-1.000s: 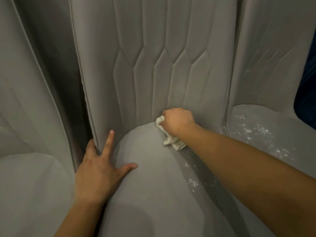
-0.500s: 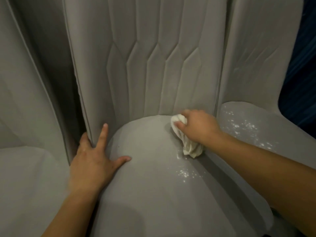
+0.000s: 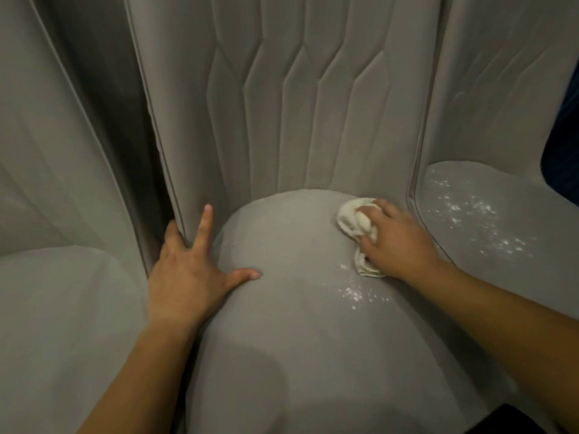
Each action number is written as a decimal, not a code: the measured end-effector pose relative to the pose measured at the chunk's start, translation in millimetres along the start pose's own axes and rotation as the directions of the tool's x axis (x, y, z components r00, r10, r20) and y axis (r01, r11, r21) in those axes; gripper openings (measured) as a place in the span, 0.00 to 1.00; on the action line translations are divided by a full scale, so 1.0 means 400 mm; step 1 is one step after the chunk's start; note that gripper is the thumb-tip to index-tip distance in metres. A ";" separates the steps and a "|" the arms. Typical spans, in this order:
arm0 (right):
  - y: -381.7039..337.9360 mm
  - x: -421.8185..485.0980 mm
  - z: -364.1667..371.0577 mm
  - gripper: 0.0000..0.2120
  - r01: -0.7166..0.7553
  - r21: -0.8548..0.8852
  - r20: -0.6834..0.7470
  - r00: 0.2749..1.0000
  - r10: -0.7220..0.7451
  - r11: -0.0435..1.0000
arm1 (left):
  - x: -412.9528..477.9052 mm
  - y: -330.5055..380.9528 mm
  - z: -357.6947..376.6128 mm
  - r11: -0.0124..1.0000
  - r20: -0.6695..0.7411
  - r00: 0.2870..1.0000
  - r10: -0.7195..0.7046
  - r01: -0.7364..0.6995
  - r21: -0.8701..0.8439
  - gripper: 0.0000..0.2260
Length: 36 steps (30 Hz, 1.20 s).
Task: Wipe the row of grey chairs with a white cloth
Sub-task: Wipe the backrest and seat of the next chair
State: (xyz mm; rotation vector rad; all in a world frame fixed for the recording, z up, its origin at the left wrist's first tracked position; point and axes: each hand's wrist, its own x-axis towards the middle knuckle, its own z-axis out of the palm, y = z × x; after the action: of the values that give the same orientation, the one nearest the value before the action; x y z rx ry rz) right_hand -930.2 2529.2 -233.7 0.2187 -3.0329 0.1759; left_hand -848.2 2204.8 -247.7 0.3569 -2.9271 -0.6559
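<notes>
A grey upholstered chair fills the middle of the head view, with a rounded seat (image 3: 291, 333) and a quilted backrest (image 3: 291, 98). My right hand (image 3: 394, 239) is shut on a crumpled white cloth (image 3: 352, 217) and presses it on the seat's back right corner. White powder specks (image 3: 357, 294) lie on the seat just in front of the cloth. My left hand (image 3: 188, 270) rests flat with fingers spread on the seat's left edge, its fingertips against the backrest's side.
A second grey chair (image 3: 488, 220) stands to the right, its seat dotted with white specks. A third grey chair (image 3: 62, 308) stands to the left, across a dark gap (image 3: 125, 120). Something dark blue (image 3: 560, 164) shows at the far right edge.
My right hand has slid the cloth to the right along the back of the seat, from the centre to the right corner. My left hand has stayed on the left edge.
</notes>
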 end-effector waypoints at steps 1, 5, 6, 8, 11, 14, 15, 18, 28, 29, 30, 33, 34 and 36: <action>0.018 -0.008 -0.007 0.25 -0.020 -0.003 0.016 1.000 0.020 1.000 | -0.002 0.000 0.001 1.000 0.000 1.000 -0.001 0.001 0.000 0.58; -0.048 0.003 -0.066 0.26 -0.049 0.215 -0.029 0.998 0.057 0.975 | -0.001 -0.001 0.003 1.000 -0.002 1.000 0.011 -0.011 -0.004 0.59; -0.088 -0.001 -0.077 0.28 -0.007 0.271 -0.037 0.999 0.017 0.962 | -0.001 -0.002 0.002 1.000 0.001 1.000 0.010 -0.010 -0.004 0.59; -0.169 -0.030 -0.079 0.32 0.116 0.236 0.071 0.988 -0.137 0.965 | 0.000 -0.003 0.000 1.000 0.014 1.000 0.010 -0.010 0.001 0.59; -0.228 -0.108 -0.024 0.33 0.270 0.013 0.223 0.938 -0.266 0.963 | -0.003 -0.001 -0.004 1.000 0.028 0.999 0.017 -0.017 -0.007 0.59; -0.192 -0.128 -0.003 0.28 0.204 0.064 0.126 0.969 -0.211 0.977 | -0.004 -0.001 -0.002 0.999 0.034 0.999 0.024 -0.023 -0.026 0.60; -0.175 -0.128 0.004 0.26 0.201 0.068 0.086 0.975 -0.206 0.977 | -0.006 -0.004 -0.002 0.999 0.029 0.999 0.031 -0.030 -0.027 0.60; -0.104 -0.138 0.015 0.23 0.143 0.001 -0.032 0.989 -0.143 0.990 | -0.010 -0.016 0.008 0.994 -0.037 0.994 0.104 -0.105 -0.025 0.61; -0.007 -0.207 -0.078 0.27 0.029 0.163 -0.148 0.989 -0.005 0.986 | -0.066 0.017 0.029 0.969 -0.117 0.972 0.202 -0.182 0.167 0.52; -0.030 -0.230 -0.077 0.29 0.109 0.153 -0.148 0.985 -0.086 0.982 | -0.075 0.026 0.031 0.952 -0.109 0.957 0.269 -0.247 0.182 0.51; -0.052 -0.255 -0.066 0.30 0.182 0.131 -0.119 0.979 -0.167 0.974 | -0.082 0.035 0.035 0.927 -0.080 0.935 0.345 -0.326 0.186 0.50; -0.068 -0.311 -0.017 0.31 0.276 0.116 -0.023 0.961 -0.275 0.954 | -0.087 0.047 0.052 0.898 0.123 0.914 0.387 -0.404 0.175 0.49; -0.052 -0.311 -0.009 0.29 0.246 0.153 -0.014 0.969 -0.247 0.957 | -0.085 0.043 0.054 0.915 0.186 0.923 0.337 -0.368 0.167 0.50; -0.007 -0.289 -0.002 0.27 0.176 0.185 0.000 0.984 -0.180 0.967 | -0.079 0.031 0.050 0.924 0.271 0.923 0.275 -0.331 0.191 0.50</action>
State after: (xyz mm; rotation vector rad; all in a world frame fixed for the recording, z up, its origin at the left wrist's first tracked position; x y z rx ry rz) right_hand -815.8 2542.6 -244.5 0.5073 -2.9918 0.4432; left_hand -823.7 2232.0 -262.4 -0.1760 -3.1954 -0.3289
